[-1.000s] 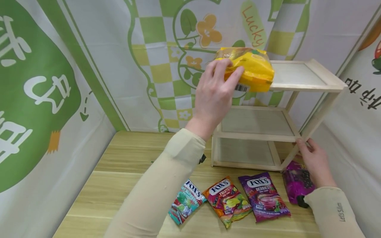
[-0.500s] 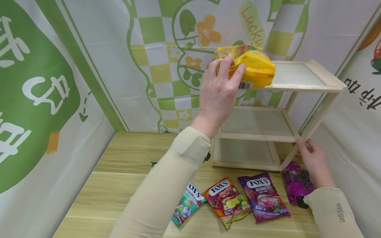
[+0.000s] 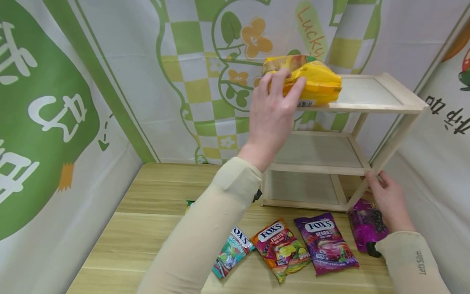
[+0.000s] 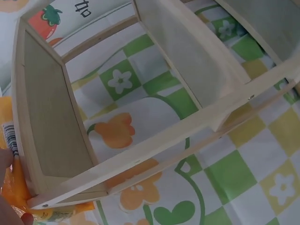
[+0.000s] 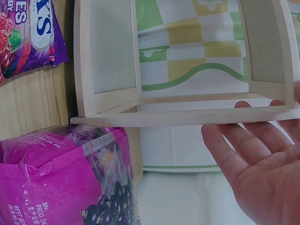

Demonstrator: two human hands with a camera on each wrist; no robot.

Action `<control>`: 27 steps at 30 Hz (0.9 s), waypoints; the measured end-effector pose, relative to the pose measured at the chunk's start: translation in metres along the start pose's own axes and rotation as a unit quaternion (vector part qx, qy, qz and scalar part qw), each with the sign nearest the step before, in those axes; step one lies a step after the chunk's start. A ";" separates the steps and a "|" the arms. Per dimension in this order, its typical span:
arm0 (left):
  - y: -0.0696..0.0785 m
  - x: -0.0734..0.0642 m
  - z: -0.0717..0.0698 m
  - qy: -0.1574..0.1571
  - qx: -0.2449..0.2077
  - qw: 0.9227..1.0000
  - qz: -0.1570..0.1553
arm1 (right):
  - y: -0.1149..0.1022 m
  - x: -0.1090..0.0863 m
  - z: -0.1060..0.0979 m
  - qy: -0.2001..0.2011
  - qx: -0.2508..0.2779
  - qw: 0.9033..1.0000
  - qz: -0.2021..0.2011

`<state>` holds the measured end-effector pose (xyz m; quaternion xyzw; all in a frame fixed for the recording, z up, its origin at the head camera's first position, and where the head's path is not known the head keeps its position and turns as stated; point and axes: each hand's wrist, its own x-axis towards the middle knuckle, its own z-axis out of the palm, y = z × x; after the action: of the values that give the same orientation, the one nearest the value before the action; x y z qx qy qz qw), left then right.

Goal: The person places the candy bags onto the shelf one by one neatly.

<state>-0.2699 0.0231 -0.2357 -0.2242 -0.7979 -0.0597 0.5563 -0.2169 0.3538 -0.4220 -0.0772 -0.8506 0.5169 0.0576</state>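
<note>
Gripping a yellow bag [image 3: 319, 81] in the left hand [image 3: 273, 104], at the left end of the top shelf [image 3: 367, 90] of a wooden rack [image 3: 323, 168]; cannot tell whether fully resting there or partly carried. Holding the near right post [image 3: 396, 139] with the right hand [image 3: 391, 200], fingers bent around the wood, well below the top.

Should handle as light, soft and crinkly, with a slick plastic skin, likely to slide under loose fingertips. Best taken broadly across the full body, gently, without hard squeezing; contents impossible to make out.

On the yellow bag, a barcode but no words clear enough to read. On the table [image 3: 121, 245], left to right near the front: a teal bag [image 3: 232, 253] showing "BLOSSO", partly hidden by the left sleeve [image 3: 205, 224]; an orange bag [image 3: 280, 249] marked "FOX'S" and "FRUITS"; a purple bag [image 3: 326, 245] marked "FOX'S" and "BERRIES". Just right of the rack, a magenta pouch [image 3: 367, 228] with dark berries pictured, and "BN:" and "PROD. DA" legible in the right wrist view. On the right sleeve [image 3: 411, 261], "Let's Slim"; on the far backdrop [image 3: 187, 36], "Lucky".
</note>
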 end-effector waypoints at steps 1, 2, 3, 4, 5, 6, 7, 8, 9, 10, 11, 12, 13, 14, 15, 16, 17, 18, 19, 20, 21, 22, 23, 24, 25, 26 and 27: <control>-0.001 -0.001 0.000 -0.005 -0.014 1.000 0.000 | 0.000 0.000 0.000 -0.001 0.001 1.000 0.000; -0.002 -0.003 0.001 -0.008 -0.027 1.000 0.000 | 0.000 0.000 0.000 -0.001 0.001 1.000 0.001; -0.003 -0.005 0.001 -0.012 -0.040 0.999 0.001 | 0.000 0.000 0.000 -0.001 0.002 1.000 0.001; -0.004 -0.007 0.001 -0.014 -0.051 0.999 0.003 | 0.000 0.000 0.000 -0.002 0.001 1.000 0.001; -0.005 -0.009 0.001 -0.015 -0.061 0.998 0.006 | 0.001 0.000 -0.001 -0.001 0.000 1.000 0.002; -0.007 -0.011 0.001 -0.015 -0.072 0.997 0.008 | 0.000 0.000 -0.001 -0.001 0.000 1.000 0.002; -0.008 -0.013 0.002 -0.015 -0.081 0.997 0.011 | 0.000 0.000 -0.001 -0.002 0.002 1.000 0.003; -0.010 -0.014 0.002 -0.014 -0.087 0.996 0.013 | 0.000 0.000 -0.001 -0.001 0.001 1.000 0.004; -0.011 -0.016 0.001 -0.014 -0.093 0.995 0.015 | 0.000 0.000 -0.001 -0.001 0.001 1.000 0.005; -0.013 -0.017 0.001 -0.013 -0.099 0.995 0.017 | 0.000 0.000 -0.001 0.000 0.000 1.000 0.005; -0.015 -0.018 0.001 -0.013 -0.105 0.994 0.018 | 0.000 0.000 0.000 0.000 -0.001 1.000 0.004; -0.016 -0.019 0.000 -0.013 -0.110 0.994 0.018 | 0.000 0.000 0.000 0.001 -0.002 1.000 0.003; -0.017 -0.019 0.000 -0.014 -0.114 0.993 0.019 | 0.000 0.000 0.000 0.001 -0.005 1.000 0.000; -0.018 -0.020 -0.001 -0.016 -0.120 0.992 0.019 | 0.001 0.000 0.000 0.004 -0.010 1.000 -0.003; -0.019 -0.021 -0.002 -0.019 -0.125 0.992 0.020 | 0.001 0.000 0.000 0.006 -0.014 1.000 -0.007; -0.020 -0.021 -0.002 -0.023 -0.130 0.991 0.020 | 0.002 0.000 0.000 0.009 -0.016 1.000 -0.011; -0.021 -0.021 -0.003 -0.026 -0.135 0.990 0.020 | 0.002 0.000 0.000 0.011 -0.018 1.000 -0.015; -0.021 -0.022 -0.004 -0.029 -0.140 0.990 0.020 | 0.003 0.001 0.000 0.013 -0.018 1.000 -0.018; -0.022 -0.022 -0.004 -0.032 -0.144 0.989 0.019 | 0.003 0.001 0.000 0.015 -0.018 0.999 -0.021; -0.023 -0.023 -0.004 -0.034 -0.150 0.988 0.019 | 0.004 0.001 0.000 0.016 -0.017 0.999 -0.023; -0.023 -0.023 -0.004 -0.035 -0.154 0.987 0.018 | 0.004 0.001 0.000 0.015 -0.016 0.999 -0.023; -0.023 -0.023 -0.005 -0.035 -0.159 0.987 0.016 | 0.004 0.001 0.000 0.014 -0.015 1.000 -0.023; -0.023 -0.024 -0.005 -0.035 -0.163 0.986 0.014 | 0.004 0.001 0.000 0.013 -0.015 1.000 -0.022; -0.023 -0.025 -0.006 -0.036 -0.166 0.985 0.012 | 0.004 0.001 0.000 0.011 -0.017 1.000 -0.021; -0.023 -0.026 -0.006 -0.037 -0.170 0.985 0.010 | 0.004 0.001 0.000 0.009 -0.017 1.000 -0.019; -0.023 -0.026 -0.006 -0.038 -0.177 0.984 0.008 | 0.004 0.001 0.000 0.008 -0.019 1.000 -0.018; -0.024 -0.027 -0.007 -0.039 -0.183 0.982 0.005 | 0.004 0.001 -0.001 0.008 -0.021 1.000 -0.018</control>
<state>-0.2665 -0.0082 -0.2546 -0.3284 -0.7935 -0.1936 0.4744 -0.2177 0.3563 -0.4254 -0.0673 -0.8618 0.4975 0.0723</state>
